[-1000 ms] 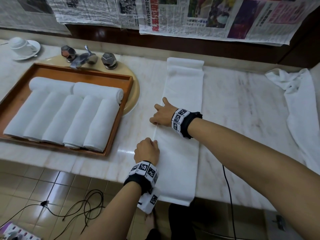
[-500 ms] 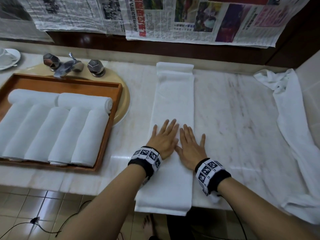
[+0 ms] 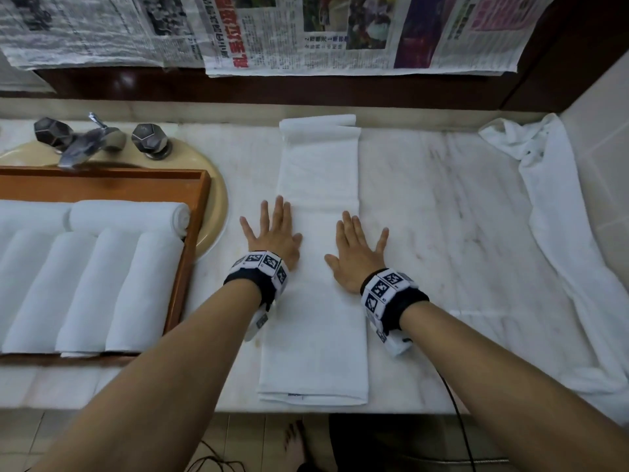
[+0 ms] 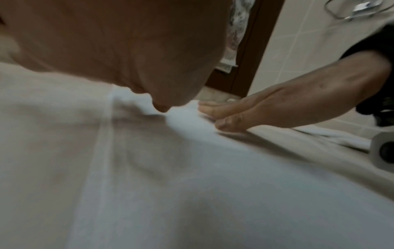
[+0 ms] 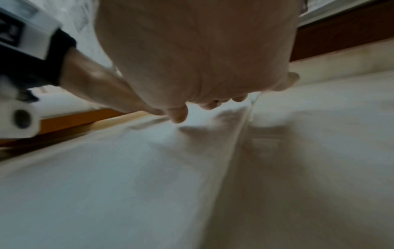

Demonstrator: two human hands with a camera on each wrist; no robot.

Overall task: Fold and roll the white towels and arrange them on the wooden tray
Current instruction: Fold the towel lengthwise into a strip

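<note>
Folded towel (image 3: 316, 267) lies flat on the marble table (image 3: 442, 216) as a long narrow strip. Long axis runs straight away from the person: near short end at the table's front edge, far end close to the back wall, where a short flap is folded over.

Left hand (image 3: 272, 238) flat, palm down, fingers straight and spread. It sits across the strip's left long edge: thumb and inner fingers on the cloth, outer fingers on bare marble. Right hand (image 3: 355, 252) flat too, fingers straight and spread, across the right long edge, thumb on the towel, little finger out on the marble. The hands are level with each other at about mid-length of the strip, with a bare band of towel between them. Neither holds anything; both just press down.

Wrist views blurred, but both show a palm low over white cloth; the left wrist view shows the right hand (image 4: 266, 107) lying flat on the towel.

Wooden tray (image 3: 190, 267) left of the strip, well apart, partly over the beige sink (image 3: 218, 212). Rolled towels (image 3: 102, 284) are in it: a row with axes running roughly near-to-far, two more crosswise behind them.

Loose unfolded towel (image 3: 558, 233) draped at the table's far right.
</note>
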